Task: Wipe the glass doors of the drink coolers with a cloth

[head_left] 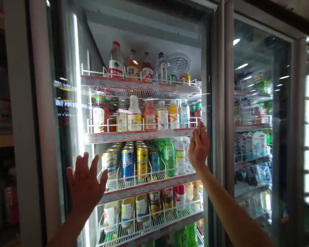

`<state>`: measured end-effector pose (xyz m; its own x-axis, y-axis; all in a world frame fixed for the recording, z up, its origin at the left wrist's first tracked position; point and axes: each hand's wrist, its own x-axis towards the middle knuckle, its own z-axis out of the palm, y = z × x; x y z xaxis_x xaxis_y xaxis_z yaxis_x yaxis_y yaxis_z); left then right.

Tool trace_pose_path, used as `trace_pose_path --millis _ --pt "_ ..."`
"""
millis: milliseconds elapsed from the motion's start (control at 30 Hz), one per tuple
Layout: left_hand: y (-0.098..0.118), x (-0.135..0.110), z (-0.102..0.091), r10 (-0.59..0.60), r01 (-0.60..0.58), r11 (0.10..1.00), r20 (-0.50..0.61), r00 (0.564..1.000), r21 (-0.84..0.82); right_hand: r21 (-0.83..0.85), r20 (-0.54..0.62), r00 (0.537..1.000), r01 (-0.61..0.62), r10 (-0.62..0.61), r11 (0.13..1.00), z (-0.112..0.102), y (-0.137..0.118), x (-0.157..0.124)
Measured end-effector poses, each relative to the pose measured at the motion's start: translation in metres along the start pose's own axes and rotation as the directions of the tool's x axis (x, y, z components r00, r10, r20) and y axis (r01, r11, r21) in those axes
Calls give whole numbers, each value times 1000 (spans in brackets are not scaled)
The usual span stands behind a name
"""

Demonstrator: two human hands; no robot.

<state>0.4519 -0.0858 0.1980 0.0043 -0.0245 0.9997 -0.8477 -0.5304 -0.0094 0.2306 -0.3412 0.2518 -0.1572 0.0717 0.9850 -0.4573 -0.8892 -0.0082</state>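
Observation:
My left hand (pixel 87 183) is raised with its fingers spread, in front of the left part of a glass cooler door (pixel 64 137). It holds nothing; whether the palm touches the glass I cannot tell. My right hand (pixel 200 151) is up near the door's right edge, its fingers closed round a small crumpled, pale cloth (pixel 201 127). Part of the cloth is hidden by the fingers. The cloth appears to be against the glass, level with the second shelf (pixel 141 135). Reflections of lit signs show on the pane.
Behind the glass, wire-fronted shelves hold bottles (pixel 134 115) and rows of cans (pixel 142 161). A bright light strip (pixel 78 85) runs down the left inside. Another glass-doored cooler (pixel 252 68) stands at the right. At the far left are more shelves with jars (pixel 0 109).

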Motion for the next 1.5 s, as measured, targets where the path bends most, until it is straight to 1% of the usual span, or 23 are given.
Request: trace_pose_path --millis 67,167,200,233,300,400,467,567,600,667,767,833,900,967,1067,1133,1200,1267,1300,1333,1367,1433,1500 --pt "1 0 0 11 -11 1000 -3 1000 -9 15 12 1000 6 -6 1000 1 -10 -3" --pt "8 8 -1 26 -26 1000 -41 999 5 110 178 951 237 -254 965 2 -27 -15" --pt "11 14 -1 35 -34 999 -44 998 12 124 195 938 267 -287 956 3 -29 -17" --pt "14 20 -1 46 -45 999 -45 998 18 120 181 944 259 -277 958 4 -27 -16" --pt "21 36 2 77 -76 997 -48 996 20 63 48 991 124 -127 990 8 -17 -9" --pt "30 58 11 116 -115 993 -64 991 17 36 -99 995 -19 22 999 14 -11 1" --pt "36 66 17 121 -120 993 -69 990 21 59 -22 997 80 -79 995 15 -18 -1" --pt "40 69 23 111 -109 994 -77 991 30 93 119 957 257 -266 962 12 -18 -1" --pt "40 68 23 113 -111 993 -79 990 31 76 103 961 249 -256 965 11 -12 2" --pt "40 66 23 122 -120 992 -78 989 26 29 -31 991 131 -131 991 12 5 14" --pt "39 66 22 123 -122 992 -77 989 24 39 -173 985 -6 13 999 16 19 28" --pt "38 67 21 123 -121 992 -81 989 26 61 -134 990 42 -33 997 20 14 28" --pt "39 67 21 126 -124 992 -92 988 25 83 6 977 210 -212 974 21 7 28" --pt "39 67 22 128 -126 992 -93 987 21 81 47 956 285 -289 955 21 7 33" --pt "39 67 22 127 -126 992 -86 988 21 44 -142 984 119 -111 992 22 11 50" --pt "38 66 23 127 -125 992 -85 988 27 63 -197 979 69 -56 996 23 3 56" --pt "38 66 23 129 -126 991 -90 988 31 95 -114 977 192 -181 977 24 -14 52" --pt "38 66 23 130 -128 991 -94 987 32 145 28 919 386 -393 911 26 -30 46" --pt "38 66 23 129 -127 991 -95 987 31 160 70 888 441 -455 883 27 -34 45" --pt "38 66 22 130 -128 991 -96 987 30 155 75 885 446 -460 882 29 -36 45" --pt "38 66 22 130 -128 991 -94 987 29 131 40 914 397 -405 908 31 -37 48" --pt "39 66 22 129 -127 991 -95 987 35 89 -100 977 195 -186 977 35 -38 55" --pt "39 66 21 138 -133 990 -99 986 50 109 -126 985 130 -116 986 38 -47 58"
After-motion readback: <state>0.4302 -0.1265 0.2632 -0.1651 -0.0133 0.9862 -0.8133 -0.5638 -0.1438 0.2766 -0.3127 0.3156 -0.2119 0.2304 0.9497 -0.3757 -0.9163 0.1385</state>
